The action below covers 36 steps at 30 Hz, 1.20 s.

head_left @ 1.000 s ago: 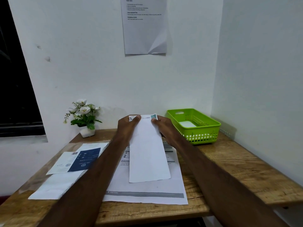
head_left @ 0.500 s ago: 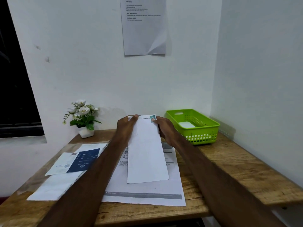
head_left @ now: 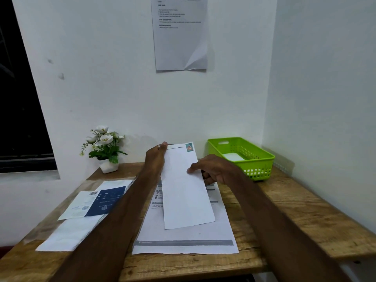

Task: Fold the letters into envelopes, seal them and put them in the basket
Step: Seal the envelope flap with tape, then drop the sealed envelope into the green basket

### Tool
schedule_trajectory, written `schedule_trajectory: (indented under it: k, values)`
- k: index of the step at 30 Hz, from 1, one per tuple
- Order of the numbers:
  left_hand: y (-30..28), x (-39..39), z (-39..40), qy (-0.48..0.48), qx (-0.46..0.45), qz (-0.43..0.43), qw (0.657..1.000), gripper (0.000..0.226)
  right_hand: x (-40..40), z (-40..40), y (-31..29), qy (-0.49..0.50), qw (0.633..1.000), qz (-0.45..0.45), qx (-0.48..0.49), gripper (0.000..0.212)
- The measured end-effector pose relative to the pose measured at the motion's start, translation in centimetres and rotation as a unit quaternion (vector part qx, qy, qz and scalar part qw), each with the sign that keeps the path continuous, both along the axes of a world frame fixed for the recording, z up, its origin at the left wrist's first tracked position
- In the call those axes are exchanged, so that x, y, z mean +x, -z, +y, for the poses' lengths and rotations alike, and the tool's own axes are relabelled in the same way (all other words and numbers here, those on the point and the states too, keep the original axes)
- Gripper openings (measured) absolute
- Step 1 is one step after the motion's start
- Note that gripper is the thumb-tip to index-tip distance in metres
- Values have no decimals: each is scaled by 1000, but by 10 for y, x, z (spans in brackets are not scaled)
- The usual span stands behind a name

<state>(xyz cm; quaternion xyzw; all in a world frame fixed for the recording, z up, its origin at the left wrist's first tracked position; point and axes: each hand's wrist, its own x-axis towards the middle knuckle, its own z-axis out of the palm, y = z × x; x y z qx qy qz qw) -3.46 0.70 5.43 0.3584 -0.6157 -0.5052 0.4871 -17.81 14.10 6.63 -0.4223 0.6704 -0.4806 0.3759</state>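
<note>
White stamped envelope [head_left: 186, 188]: held lengthwise above a printed letter [head_left: 183, 237] on the wooden bench [head_left: 284, 216]. Left hand [head_left: 155, 157] grips its far left corner; right hand [head_left: 213, 169] pinches the right edge midway, thumb on top. Green basket [head_left: 254, 159]: far right, one white envelope inside. Blue-and-white leaflet [head_left: 95, 202]: left. Potted flowers [head_left: 103, 147]: by wall.

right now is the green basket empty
No, a white envelope already lies flat on the bottom of the green basket.
</note>
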Motion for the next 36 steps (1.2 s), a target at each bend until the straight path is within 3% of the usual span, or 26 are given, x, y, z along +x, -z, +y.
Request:
schedule_trajectory:
  k: [5,13,16,21,24,29,31,36]
  values:
    - [-2,0,-3,-8,5,3,1000,32,3,26,10,-64,997,14,38,17]
    - [-2,-2,-5,2,15,26,1000,31,5,63,33,-80,994,-42,68,30]
    - [-2,-2,-5,0,23,26,999,32,8,67,38,-45,997,-59,37,29]
    - [-3,1,-5,20,52,41,998,37,13,72,35,50,994,-67,-67,3]
    - [-3,1,-3,48,51,58,996,37,10,77,22,130,978,-38,-160,5]
    - [-8,4,4,89,36,60,994,37,-15,86,-17,244,931,27,-270,10]
    - [-7,7,3,81,36,38,995,38,-28,86,-34,310,893,131,-299,11]
    - [0,7,2,29,-10,-28,999,27,-45,78,-66,409,753,426,-291,20]
